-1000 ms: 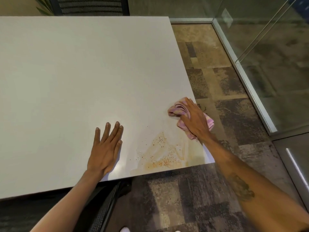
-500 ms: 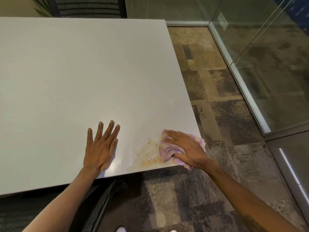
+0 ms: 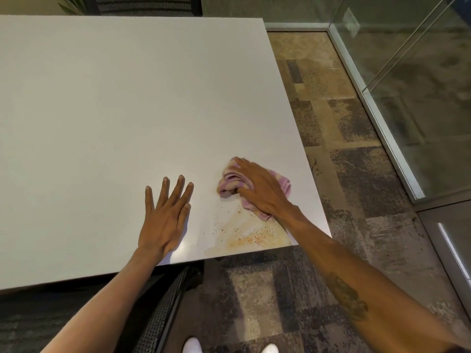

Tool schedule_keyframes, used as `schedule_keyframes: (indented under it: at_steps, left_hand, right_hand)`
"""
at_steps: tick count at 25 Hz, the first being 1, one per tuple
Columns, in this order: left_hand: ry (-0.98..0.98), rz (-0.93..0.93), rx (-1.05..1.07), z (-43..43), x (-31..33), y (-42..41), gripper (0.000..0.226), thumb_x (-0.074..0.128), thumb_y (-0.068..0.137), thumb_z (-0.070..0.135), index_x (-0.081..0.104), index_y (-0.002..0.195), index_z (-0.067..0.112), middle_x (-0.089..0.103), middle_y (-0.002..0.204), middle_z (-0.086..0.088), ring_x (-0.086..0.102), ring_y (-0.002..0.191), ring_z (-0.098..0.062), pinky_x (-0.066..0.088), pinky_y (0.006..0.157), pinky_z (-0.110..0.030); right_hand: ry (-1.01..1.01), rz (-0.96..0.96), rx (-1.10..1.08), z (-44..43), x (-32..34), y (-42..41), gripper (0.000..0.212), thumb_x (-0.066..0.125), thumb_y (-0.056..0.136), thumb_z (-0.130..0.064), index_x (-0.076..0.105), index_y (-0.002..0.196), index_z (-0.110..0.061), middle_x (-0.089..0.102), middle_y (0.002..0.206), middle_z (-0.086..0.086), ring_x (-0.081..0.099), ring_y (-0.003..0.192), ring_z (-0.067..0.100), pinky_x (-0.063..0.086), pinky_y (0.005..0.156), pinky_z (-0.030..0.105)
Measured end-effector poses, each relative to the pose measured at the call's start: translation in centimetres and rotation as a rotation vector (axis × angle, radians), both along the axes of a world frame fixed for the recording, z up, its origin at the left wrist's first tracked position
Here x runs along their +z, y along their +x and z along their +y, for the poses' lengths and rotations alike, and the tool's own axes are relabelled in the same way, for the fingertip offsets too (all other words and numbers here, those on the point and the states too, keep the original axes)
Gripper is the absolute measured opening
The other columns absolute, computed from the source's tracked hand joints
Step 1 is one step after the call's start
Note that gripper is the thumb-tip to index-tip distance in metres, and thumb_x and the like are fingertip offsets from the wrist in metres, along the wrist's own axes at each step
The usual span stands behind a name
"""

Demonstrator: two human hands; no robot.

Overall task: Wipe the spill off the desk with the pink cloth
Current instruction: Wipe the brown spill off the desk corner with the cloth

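Pressing down with fingers point(image 3: 239, 165) spread over the bunched pink cloth point(image 3: 283, 183), the right hand point(image 3: 262, 189) pins it flat to the desk point(image 3: 127, 98) just beyond the spill point(image 3: 252, 235). The left hand point(image 3: 165, 220) lies flat beside it, fingers loosely fanned, holding nothing. To wipe well, I judge the cloth should be drawn back through the orange film and specks toward the near edge, with steady pressure and a fresh fold turned under. Half a second ago the cloth sat nearer the edge, over the spill; it is now farther up the desk, leaving the residue uncovered.
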State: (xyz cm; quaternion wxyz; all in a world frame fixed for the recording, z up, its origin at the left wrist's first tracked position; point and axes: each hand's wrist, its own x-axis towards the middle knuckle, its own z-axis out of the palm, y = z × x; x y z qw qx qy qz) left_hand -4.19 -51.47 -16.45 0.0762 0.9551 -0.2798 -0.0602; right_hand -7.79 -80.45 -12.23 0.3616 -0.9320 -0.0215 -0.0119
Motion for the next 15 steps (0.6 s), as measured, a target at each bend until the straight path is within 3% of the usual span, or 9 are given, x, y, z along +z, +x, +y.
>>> schedule_keyframes:
  at_steps: [4,8,13,15]
  left_hand:
    - [-0.033,0.018,-0.010,0.1,0.4,-0.1,0.055,0.008,0.109,0.043,0.004,0.163,0.036,-0.002,0.172,0.012,-0.010,0.160,-0.021,-0.006,0.126,-0.057]
    - [0.000,0.021,-0.014,0.0,1.0,-0.1,0.057,0.006,0.107,0.043,0.004,0.164,0.033,-0.001,0.172,0.009,-0.008,0.160,-0.023,-0.003,0.126,-0.059]
    - [0.028,0.015,-0.012,-0.1,1.3,0.0,0.057,0.008,0.107,0.041,0.005,0.164,0.032,0.000,0.172,0.007,-0.008,0.160,-0.024,-0.002,0.127,-0.059]
    - [0.020,0.026,-0.008,-0.2,1.2,0.0,0.057,0.008,0.108,0.042,0.006,0.164,0.032,-0.001,0.172,0.008,-0.008,0.160,-0.024,-0.002,0.126,-0.060]
  right_hand:
    - [-0.055,0.071,0.262,2.0,-0.8,-3.9,0.056,0.056,0.096,-0.046,0.051,0.149,-0.030,0.040,0.163,-0.005,0.036,0.150,0.014,0.030,0.123,0.037]
    - [-0.034,0.073,0.419,-2.3,-0.7,-9.9,0.051,0.062,0.097,-0.044,0.055,0.146,-0.032,0.041,0.162,-0.009,0.034,0.151,0.008,0.029,0.123,0.038]
    - [0.021,0.095,0.143,-6.0,-1.1,-11.1,0.062,0.062,0.092,-0.035,0.039,0.142,-0.064,0.035,0.160,-0.022,0.032,0.151,0.003,0.022,0.127,0.034]
    - [0.067,0.081,-0.034,-4.5,-1.3,-9.0,0.064,0.058,0.092,-0.034,0.036,0.146,-0.062,0.041,0.159,-0.016,0.036,0.150,0.006,0.026,0.126,0.038]
